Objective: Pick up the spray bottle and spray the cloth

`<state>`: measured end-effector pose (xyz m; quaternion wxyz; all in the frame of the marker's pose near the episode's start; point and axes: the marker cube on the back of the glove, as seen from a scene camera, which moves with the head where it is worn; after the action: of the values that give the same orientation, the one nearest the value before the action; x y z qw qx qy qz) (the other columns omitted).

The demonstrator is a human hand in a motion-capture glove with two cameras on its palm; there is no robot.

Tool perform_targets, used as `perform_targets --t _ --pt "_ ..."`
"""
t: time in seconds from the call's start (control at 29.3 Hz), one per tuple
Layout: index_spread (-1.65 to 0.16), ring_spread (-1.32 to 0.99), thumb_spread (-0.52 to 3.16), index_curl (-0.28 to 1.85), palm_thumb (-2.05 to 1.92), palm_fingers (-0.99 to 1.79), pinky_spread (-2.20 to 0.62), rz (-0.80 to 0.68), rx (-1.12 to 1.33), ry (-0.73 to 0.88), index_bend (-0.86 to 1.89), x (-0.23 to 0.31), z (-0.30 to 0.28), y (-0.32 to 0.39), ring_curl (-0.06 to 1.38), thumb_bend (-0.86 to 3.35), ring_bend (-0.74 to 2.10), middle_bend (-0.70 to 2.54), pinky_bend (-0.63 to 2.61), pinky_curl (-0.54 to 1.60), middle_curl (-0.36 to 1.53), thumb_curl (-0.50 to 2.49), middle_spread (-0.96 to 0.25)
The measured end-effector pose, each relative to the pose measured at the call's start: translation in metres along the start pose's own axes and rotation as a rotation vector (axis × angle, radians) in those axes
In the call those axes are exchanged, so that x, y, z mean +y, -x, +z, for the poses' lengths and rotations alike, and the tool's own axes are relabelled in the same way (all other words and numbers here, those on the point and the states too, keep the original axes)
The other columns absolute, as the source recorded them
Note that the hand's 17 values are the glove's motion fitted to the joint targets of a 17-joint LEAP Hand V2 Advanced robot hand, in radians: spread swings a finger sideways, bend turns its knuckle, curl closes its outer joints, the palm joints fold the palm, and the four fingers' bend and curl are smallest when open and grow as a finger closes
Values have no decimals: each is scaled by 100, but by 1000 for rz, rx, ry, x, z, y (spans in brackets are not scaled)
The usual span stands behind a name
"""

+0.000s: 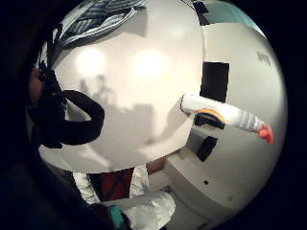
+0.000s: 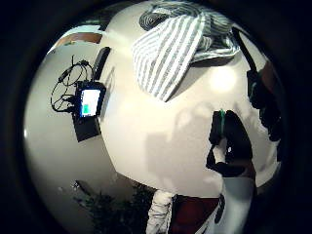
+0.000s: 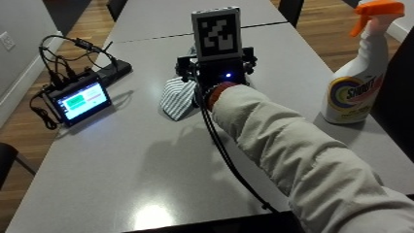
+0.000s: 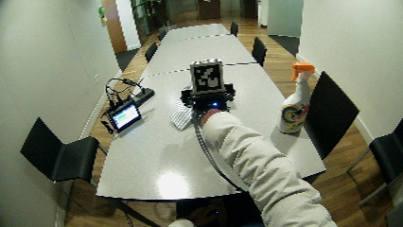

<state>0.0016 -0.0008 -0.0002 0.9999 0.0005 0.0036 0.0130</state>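
Just one spray bottle [image 3: 357, 73], one cloth [image 3: 177, 97]

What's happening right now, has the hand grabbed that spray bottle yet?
Gloved right hand over striped cloth, fingers hidden. Spray bottle upright near table's right edge, untouched. Nothing between hand and bottle.

Spray bottle [image 3: 355, 80] label reads "SHOUT"; nothing else legible.

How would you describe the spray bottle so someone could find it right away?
On the long grey table, look toward the edge right of the person's outstretched sleeve. The spray bottle stands upright there, alone. It is white with an orange trigger top, unlike the striped cloth lying flat mid-table.
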Motion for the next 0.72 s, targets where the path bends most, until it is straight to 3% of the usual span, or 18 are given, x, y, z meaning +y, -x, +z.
perform_targets --t 0.31,0.72 --pt "-12 -8 67 18 75 124 -17 13 9 -28 17 -4 -3 -3 29 44 66 44 73 29 23 23 -4" --pt "-14 -10 89 27 79 118 -21 -6 17 23 17 6 1 2 38 36 67 46 74 38 34 31 -5"
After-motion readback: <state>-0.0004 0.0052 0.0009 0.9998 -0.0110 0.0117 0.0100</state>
